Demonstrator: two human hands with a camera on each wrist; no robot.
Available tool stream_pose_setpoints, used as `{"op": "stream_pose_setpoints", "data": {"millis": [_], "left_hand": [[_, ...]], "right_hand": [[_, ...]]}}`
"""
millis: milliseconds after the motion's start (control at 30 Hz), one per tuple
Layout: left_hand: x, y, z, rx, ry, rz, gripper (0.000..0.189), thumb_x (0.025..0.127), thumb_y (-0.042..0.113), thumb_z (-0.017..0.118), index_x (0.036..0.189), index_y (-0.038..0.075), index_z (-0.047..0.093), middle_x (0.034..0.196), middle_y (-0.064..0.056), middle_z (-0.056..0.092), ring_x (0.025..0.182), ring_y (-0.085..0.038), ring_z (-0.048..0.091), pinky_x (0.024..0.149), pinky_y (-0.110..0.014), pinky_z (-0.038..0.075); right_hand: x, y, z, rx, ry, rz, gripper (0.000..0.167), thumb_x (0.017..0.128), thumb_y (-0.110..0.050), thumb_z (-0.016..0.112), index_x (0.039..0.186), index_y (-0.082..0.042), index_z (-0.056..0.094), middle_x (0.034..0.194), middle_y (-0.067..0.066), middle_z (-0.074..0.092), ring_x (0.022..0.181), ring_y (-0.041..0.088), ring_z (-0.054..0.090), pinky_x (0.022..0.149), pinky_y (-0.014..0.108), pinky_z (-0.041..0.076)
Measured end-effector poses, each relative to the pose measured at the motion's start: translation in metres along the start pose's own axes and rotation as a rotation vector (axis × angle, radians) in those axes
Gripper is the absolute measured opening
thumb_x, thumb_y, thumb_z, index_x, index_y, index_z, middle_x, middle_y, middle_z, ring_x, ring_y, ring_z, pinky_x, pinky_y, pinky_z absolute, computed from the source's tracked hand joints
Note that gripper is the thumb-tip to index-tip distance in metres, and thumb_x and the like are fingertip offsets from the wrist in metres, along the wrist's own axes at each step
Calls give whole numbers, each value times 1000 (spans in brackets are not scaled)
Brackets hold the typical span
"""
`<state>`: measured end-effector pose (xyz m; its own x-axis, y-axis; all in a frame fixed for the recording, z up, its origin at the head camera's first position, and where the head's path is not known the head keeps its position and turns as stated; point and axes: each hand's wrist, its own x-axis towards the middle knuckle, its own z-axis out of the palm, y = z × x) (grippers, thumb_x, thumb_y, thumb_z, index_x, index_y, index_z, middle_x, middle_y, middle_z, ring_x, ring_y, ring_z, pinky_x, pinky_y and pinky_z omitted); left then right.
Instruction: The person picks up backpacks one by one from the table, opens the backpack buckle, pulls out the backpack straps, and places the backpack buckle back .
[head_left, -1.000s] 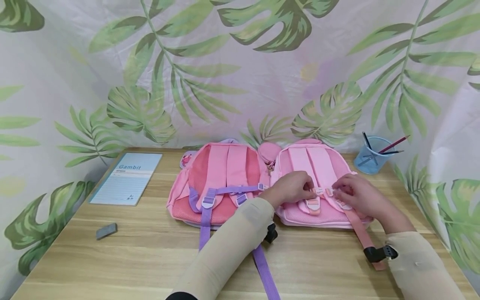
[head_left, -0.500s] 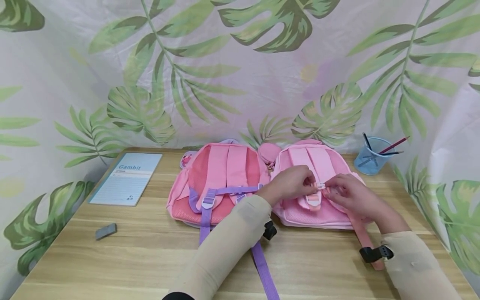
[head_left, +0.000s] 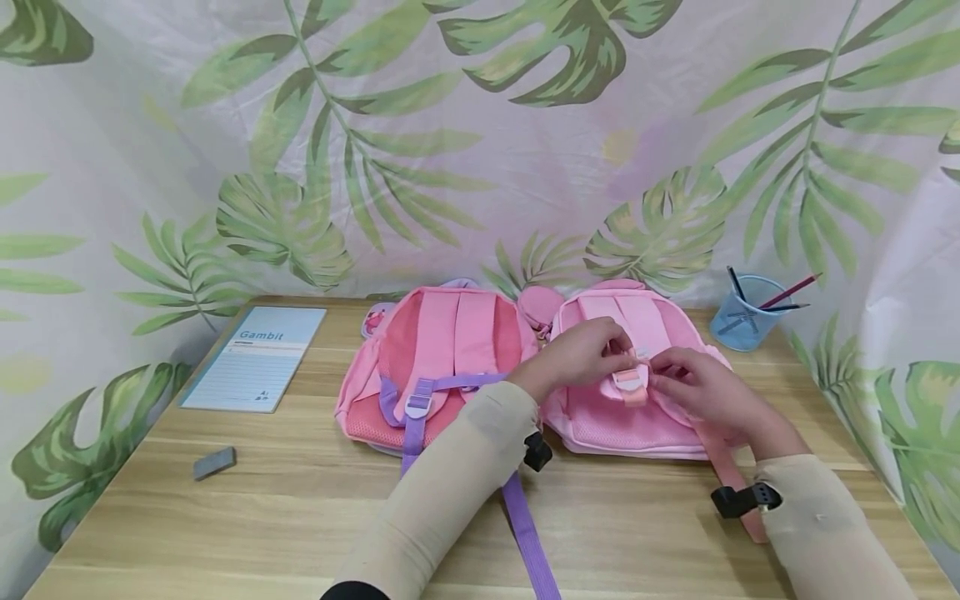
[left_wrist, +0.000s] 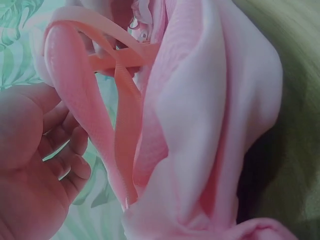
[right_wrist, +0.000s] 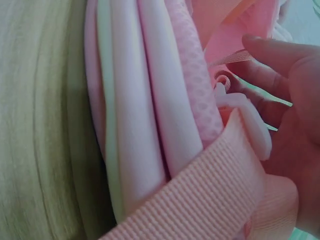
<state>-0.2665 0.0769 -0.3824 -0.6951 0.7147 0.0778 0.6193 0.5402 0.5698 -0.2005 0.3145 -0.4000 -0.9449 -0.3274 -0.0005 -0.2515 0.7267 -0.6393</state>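
Observation:
A pink backpack (head_left: pixel 600 437) lies with its shoulder straps upward at the right of the table. Over its middle, my left hand (head_left: pixel 588 354) and right hand (head_left: pixel 701 387) meet, their fingertips pinching the two sides of its chest strap at the buckle. The buckle is mostly hidden by the fingers. Beneath them shows a strap adjuster (head_left: pixel 628 380) with orange webbing. In the left wrist view, a padded shoulder strap (left_wrist: pixel 75 85) passes beside my left fingers. The right wrist view shows thin webbing (right_wrist: pixel 237 57) between my right thumb and fingers, above a wide orange strap (right_wrist: pixel 200 185).
Left of it lies a coral-pink backpack (head_left: pixel 435 333) with purple straps (head_left: pixel 528 533) trailing over the wooden table (head_left: pixel 300 500). A blue notebook (head_left: pixel 255 358) and a grey eraser (head_left: pixel 214 463) are farther left. A blue mesh cup (head_left: pixel 750 321) holds several pencils at the back right.
My right hand has moved left until both hands meet at the buckle. The chest strap and the adjuster below it have risen slightly. The other backpack stays where it was.

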Motion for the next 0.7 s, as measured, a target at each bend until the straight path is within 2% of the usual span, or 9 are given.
{"op": "stream_pose_setpoints", "data": {"millis": [100,167,333,467,567,700], "left_hand": [[0,-1,0,-22,6,-3,22,107,30,71,116,10,74,107,0,73,96,-6,64,89,-16,50],[0,-2,0,-31,7,-3,22,107,29,71,116,10,74,106,0,73,95,-7,63,88,-16,50],[1,-3,1,-39,7,2,21,106,28,71,116,9,74,105,1,73,93,-5,62,85,-14,50],[1,-4,2,-40,9,7,21,107,27,71,116,9,73,106,0,72,93,-5,62,85,-14,49],[0,-5,4,-47,11,15,21,107,27,70,117,8,72,107,-1,71,94,-6,61,86,-15,48],[-1,-6,4,-64,23,25,21,107,27,70,117,8,72,106,-1,71,94,-8,62,86,-16,48]], "right_hand": [[-1,1,-3,85,13,27,27,107,-19,68,130,-4,72,118,13,73,101,22,66,84,24,58],[-2,2,-4,148,24,39,31,108,-20,67,131,0,71,121,18,72,101,21,67,81,26,61],[-5,1,-6,278,68,61,36,111,-22,63,133,6,65,124,22,72,102,9,68,82,25,63],[-3,-1,-7,345,121,80,36,114,-24,57,133,6,61,112,6,76,99,3,67,84,20,58],[1,-4,-7,445,117,170,37,114,-29,56,134,3,59,101,-5,69,90,5,64,80,20,58],[6,-9,-8,582,78,286,26,112,-27,60,124,-4,63,85,-10,63,74,5,59,69,21,57]]}}
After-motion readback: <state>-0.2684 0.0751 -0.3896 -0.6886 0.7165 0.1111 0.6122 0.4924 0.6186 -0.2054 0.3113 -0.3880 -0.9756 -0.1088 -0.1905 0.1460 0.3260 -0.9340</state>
